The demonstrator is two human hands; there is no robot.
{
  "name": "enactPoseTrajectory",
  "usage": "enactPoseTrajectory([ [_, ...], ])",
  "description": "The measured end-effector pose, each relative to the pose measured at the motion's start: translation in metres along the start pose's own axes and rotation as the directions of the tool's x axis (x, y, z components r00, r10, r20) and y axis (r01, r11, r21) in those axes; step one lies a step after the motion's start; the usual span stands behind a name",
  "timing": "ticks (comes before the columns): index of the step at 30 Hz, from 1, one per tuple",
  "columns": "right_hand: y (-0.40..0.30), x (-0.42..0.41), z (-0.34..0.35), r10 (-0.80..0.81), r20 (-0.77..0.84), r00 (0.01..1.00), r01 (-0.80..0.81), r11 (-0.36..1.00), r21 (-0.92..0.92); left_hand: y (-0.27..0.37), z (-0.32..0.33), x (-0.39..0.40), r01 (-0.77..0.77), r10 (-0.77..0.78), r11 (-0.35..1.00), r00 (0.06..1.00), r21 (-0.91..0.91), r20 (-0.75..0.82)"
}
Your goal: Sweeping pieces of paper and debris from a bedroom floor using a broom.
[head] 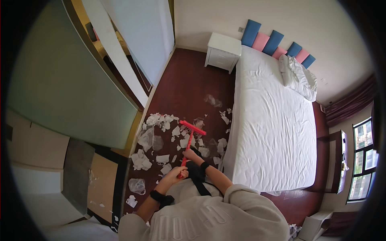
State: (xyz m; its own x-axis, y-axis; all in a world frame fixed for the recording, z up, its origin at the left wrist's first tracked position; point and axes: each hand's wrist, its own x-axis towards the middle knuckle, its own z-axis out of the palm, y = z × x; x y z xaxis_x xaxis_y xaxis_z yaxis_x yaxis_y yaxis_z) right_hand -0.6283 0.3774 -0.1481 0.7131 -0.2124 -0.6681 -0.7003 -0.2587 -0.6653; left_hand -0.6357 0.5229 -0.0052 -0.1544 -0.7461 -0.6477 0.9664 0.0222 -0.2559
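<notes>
Both hands grip the red handle of a floor broom or squeegee (190, 139); which of the two it is I cannot tell. My left hand (178, 173) is closed round the handle's near end, close to my body. Farther along the handle, my right hand (192, 154) holds it, palm partly hidden. The tool's wide red head (193, 127) lies among torn white paper scraps (183, 141) on the dark red floor (187, 78). Clear plastic bags (147, 140) lie left of the head, with a paper heap (161, 120) beyond them.
A bed with a white sheet (271, 120) stands along the right, a white nightstand (223, 51) at its far corner. Sliding glass panels (69, 84) run along the left. More paper (140, 160) and a crumpled plastic bag (137, 186) lie at the near left.
</notes>
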Motion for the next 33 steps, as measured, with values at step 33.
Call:
enactPoseTrajectory([
  [33,0.032,0.105,-0.109,-0.056,-0.135,0.989,0.021,0.968,-0.251,0.072,0.048,0.133,-0.052,0.046,0.995,0.996,-0.088,-0.072],
])
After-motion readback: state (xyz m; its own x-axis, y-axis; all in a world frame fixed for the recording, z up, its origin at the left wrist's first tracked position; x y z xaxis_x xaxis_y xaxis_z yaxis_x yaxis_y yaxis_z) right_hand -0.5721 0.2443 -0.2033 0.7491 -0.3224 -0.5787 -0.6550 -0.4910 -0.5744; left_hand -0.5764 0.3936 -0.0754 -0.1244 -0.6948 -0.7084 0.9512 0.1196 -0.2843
